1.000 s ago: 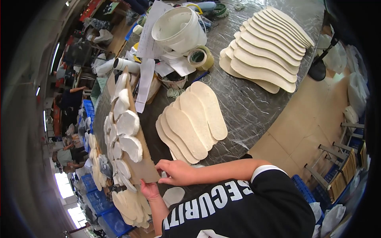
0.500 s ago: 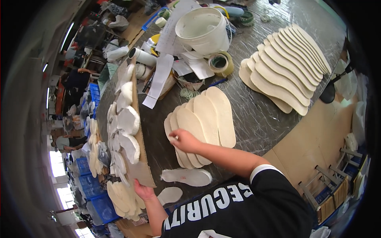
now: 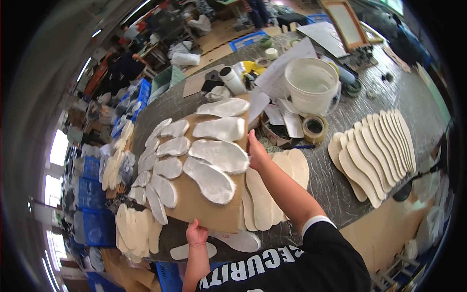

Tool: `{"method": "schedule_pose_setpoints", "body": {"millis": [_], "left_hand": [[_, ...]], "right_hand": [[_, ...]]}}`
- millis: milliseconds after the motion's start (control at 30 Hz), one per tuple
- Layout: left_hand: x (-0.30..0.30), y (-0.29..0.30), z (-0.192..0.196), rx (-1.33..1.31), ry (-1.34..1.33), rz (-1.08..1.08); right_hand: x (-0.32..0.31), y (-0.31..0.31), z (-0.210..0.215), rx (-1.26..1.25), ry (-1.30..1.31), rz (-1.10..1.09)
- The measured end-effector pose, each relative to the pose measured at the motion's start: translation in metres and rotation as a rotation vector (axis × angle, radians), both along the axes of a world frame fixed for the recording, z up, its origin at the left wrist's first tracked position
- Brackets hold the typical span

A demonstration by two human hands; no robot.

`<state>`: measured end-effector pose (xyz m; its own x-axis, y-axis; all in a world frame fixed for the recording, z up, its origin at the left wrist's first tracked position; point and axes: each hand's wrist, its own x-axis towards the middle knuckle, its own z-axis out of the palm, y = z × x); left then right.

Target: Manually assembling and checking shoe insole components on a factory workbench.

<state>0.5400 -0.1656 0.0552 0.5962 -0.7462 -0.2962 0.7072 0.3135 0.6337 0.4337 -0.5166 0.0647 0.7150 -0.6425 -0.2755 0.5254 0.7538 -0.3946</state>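
Bold white capital letters (image 3: 266,261) cross the black shirt (image 3: 326,258).

Behind the bare hands (image 3: 197,235), a black shirt (image 3: 326,267) bears large white lettering (image 3: 266,258). White trim (image 3: 316,220) edges the short sleeve (image 3: 327,237) behind the right hand (image 3: 259,152).

A tilted brown cardboard sheet (image 3: 214,212) screens part of a fanned stack of cream sole-shaped pieces (image 3: 260,207), which the bare right forearm (image 3: 289,190) also crosses. Fingers of the left hand (image 3: 197,235) and right hand (image 3: 256,152) lie partly hidden at the sheet's edges. Near the left hand, a white sole-shaped piece (image 3: 245,241) is partly covered, its red mark too small to read. At far left, a dark-clothed worker (image 3: 124,66) blurs; the upper edge crops a wood-framed pale panel (image 3: 345,23).
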Motion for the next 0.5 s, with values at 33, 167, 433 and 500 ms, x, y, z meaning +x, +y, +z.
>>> {"method": "schedule_pose_setpoints", "body": {"millis": [33, 167, 433, 500], "left_hand": [[0.000, 0.006, -0.001, -0.002, -0.016, -0.005], [-0.014, -0.010, -0.002, 0.019, 0.034, -0.003], [-0.026, -0.037, -0.020, 0.007, 0.128, 0.016], [-0.028, -0.035, -0.019, 0.000, 0.149, -0.047]], "right_hand": [[-0.002, 0.015, 0.027, 0.016, -0.037, 0.040], [-0.006, 0.007, -0.005, -0.179, -0.061, -0.018], [-0.025, -0.008, -0.008, -0.274, 0.106, -0.029], [-0.031, -0.003, -0.005, -0.282, 0.205, -0.043]]}}
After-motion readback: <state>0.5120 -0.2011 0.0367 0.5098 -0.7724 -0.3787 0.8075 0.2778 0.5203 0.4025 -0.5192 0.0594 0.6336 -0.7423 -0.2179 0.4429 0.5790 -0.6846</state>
